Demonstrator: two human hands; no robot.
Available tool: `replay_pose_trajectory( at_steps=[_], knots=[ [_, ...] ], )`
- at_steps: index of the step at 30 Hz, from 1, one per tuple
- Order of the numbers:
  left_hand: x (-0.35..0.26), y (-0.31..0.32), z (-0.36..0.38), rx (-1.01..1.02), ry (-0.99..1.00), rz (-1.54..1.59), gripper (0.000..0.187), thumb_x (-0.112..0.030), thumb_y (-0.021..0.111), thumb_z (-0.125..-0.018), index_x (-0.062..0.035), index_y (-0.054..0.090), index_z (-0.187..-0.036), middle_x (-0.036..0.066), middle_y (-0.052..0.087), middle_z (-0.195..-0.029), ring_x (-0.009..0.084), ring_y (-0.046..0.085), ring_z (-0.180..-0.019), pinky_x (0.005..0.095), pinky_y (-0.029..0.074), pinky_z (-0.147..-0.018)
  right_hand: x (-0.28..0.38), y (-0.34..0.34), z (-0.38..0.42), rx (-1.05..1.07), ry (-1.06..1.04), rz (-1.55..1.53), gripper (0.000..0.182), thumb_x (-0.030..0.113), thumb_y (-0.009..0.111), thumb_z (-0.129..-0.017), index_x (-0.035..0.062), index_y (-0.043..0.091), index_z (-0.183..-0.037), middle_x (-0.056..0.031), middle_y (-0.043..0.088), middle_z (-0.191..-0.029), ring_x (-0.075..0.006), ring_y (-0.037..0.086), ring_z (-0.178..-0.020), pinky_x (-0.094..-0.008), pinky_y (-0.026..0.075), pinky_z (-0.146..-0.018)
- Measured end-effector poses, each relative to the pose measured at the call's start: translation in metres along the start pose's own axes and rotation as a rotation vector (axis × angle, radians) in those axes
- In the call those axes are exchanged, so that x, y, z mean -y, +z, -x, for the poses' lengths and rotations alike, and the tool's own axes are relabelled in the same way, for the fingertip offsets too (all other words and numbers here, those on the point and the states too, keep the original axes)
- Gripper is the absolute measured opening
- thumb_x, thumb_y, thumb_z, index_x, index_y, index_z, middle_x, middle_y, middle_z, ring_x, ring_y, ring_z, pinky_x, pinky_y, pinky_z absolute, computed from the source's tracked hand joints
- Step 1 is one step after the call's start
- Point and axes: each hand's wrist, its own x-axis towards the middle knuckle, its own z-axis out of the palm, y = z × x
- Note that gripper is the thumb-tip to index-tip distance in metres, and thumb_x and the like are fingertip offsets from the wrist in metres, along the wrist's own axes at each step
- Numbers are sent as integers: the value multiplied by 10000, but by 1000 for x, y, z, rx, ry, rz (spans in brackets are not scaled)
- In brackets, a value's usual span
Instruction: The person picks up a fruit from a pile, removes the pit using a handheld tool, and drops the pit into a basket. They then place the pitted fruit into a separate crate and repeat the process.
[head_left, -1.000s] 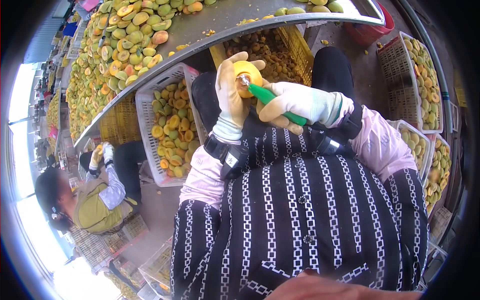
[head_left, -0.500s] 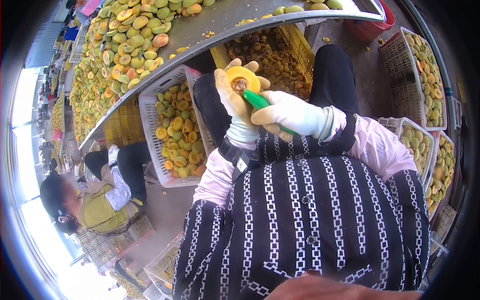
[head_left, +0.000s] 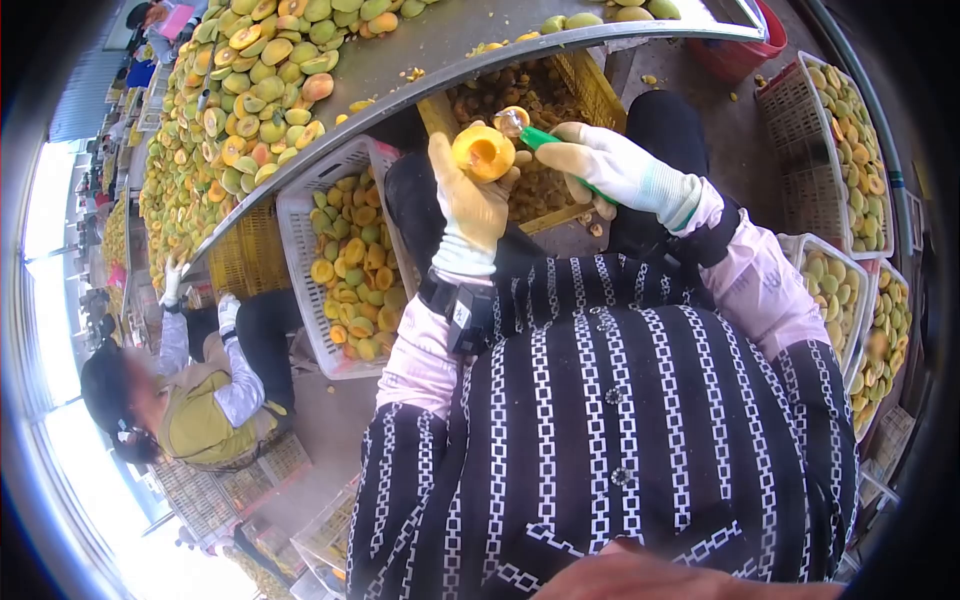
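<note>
My left hand [head_left: 470,205], in a cream glove, holds a halved yellow peach [head_left: 483,152] with its hollowed face toward me. My right hand [head_left: 612,170], in a white glove, grips a green-handled pitting tool [head_left: 548,143]. The tool's metal tip carries a scooped-out pit [head_left: 513,119] just above and right of the peach half, over a yellow crate of pits [head_left: 590,85]. Both hands are raised in front of my striped apron, below the edge of the metal table [head_left: 440,50].
Peach halves are heaped on the metal table. A white crate of halves [head_left: 300,215] stands at my left knee, and more white crates [head_left: 790,105] sit at right. A seated co-worker [head_left: 200,400] works at lower left. A red bucket [head_left: 735,65] is at top right.
My right hand has pulled the tool out of the peach half and lifted it up and to the right with the pit on its tip. My left hand tilted the hollowed half.
</note>
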Motion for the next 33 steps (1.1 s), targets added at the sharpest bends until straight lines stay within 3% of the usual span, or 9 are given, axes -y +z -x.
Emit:
replay_pose_trajectory(
  at_steps=[5, 7, 8, 12, 17, 20, 27, 29, 33],
  knots=[
    [4, 8, 11, 24, 53, 12, 510, -500, 399, -974, -54, 564, -1157, 124, 654, -1069, 255, 643, -936, 370, 561, -735, -11, -9, -8, 84, 53, -110, 389, 388, 570, -891, 39, 586, -1061, -71, 581, -660, -159, 550, -475, -281, 465, -466],
    [2, 8, 16, 80, 2, -23, 478, -458, 410, -983, -46, 535, -1191, 148, 659, -1057, 289, 679, -827, 327, 582, -645, -31, -10, -22, -261, -375, 752, 340, 316, 602, -861, 36, 585, -1053, -158, 626, -703, -275, 624, -548, -369, 500, -514],
    [2, 8, 18, 117, -12, -17, 477, -457, 413, -982, -46, 533, -1192, 147, 662, -1043, 292, 685, -808, 318, 584, -623, -29, -6, -21, -483, -208, 998, 298, 267, 626, -832, 28, 578, -1003, -199, 638, -751, -345, 652, -674, -429, 512, -586],
    [1, 9, 22, 155, -17, -12, 498, -477, 438, -973, -37, 530, -1185, 141, 667, -1019, 288, 695, -817, 313, 589, -606, -31, -6, -8, -591, -350, 871, 215, 222, 653, -812, 76, 572, -948, -136, 641, -750, -324, 654, -713, -424, 509, -628],
    [1, 26, 28, 158, 128, -314, 475, -430, 560, -938, -16, 514, -1166, 101, 651, -985, 234, 682, -764, 297, 580, -628, -37, -5, -9, -682, -597, 1260, 231, 174, 647, -764, 140, 577, -981, -43, 576, -774, -257, 611, -679, -381, 451, -597],
    [8, 33, 25, 52, 246, -383, 415, -190, 740, -841, -8, 510, -1135, 73, 623, -938, 161, 634, -688, 266, 551, -616, -35, 4, -2, -618, -579, 1278, 319, 156, 677, -727, 103, 591, -1029, -67, 591, -822, -269, 602, -710, -375, 440, -647],
    [29, 19, 7, -157, 304, -465, 319, -252, 672, -900, -3, 541, -1049, 49, 601, -835, 101, 568, -637, 219, 474, -526, -50, 23, -8, -548, -475, 1103, 196, 174, 628, -812, 76, 574, -973, -133, 607, -688, -344, 615, -588, -432, 486, -533],
    [41, -16, -22, -133, 276, -409, 352, -336, 640, -917, -2, 558, -993, 62, 606, -824, 116, 580, -728, 244, 486, -638, -44, 34, 1, -435, -345, 906, 215, 218, 636, -830, 64, 566, -962, -150, 618, -672, -350, 632, -612, -427, 506, -566],
    [40, -9, -6, -120, 430, -377, 437, -271, 677, -896, -16, 486, -1196, 52, 584, -1009, 137, 573, -903, 253, 491, -861, -50, 5, -13, -566, -270, 937, 204, 231, 629, -839, 61, 564, -931, -156, 621, -666, -352, 640, -637, -429, 509, -582]
  ],
)
